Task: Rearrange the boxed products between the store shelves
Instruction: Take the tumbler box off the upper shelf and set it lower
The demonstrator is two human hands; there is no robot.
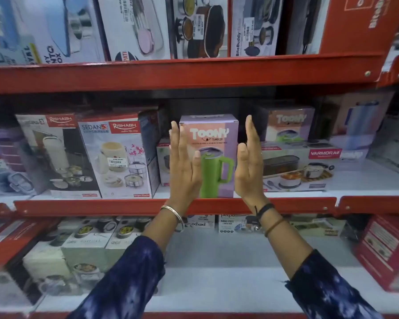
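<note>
While both hands stood flat and open on either side of it, the upright lilac-and-peach cardboard Toony tumbler box [213, 143], printed with a green handled mug, sat at the near edge of the middle red-lipped metal shelf [124, 207], just behind the lip. The left hand [184, 162] had its palm turned toward the box's left face, fingers straight and pointing up; it overlapped that edge in view, though whether skin touched card could not be told. The right hand [249, 160] mirrored it by the right face, thumb forward, apparently just clear of the card. Neither grip was closed on anything — both were spread wide, framing the box rather than holding it.

To the left stood a white Rishabh Sedan lunch-pack box [118, 162], close beside; to the right lay a long white Varmora lunch-box carton [300, 166], with a second Toony box [290, 127] stacked on it, farther back. The lower shelf [228, 261] had a bare stretch directly below.

By my reading, the step in hand was either the seating of this box or the start of lifting it — the frame alone did not settle which. If a lift, the next move would call for both palms to press inward evenly and raise the box over the red lip without tilting it into the neighbours; if a placement, a straight withdrawal toward the person.
</note>
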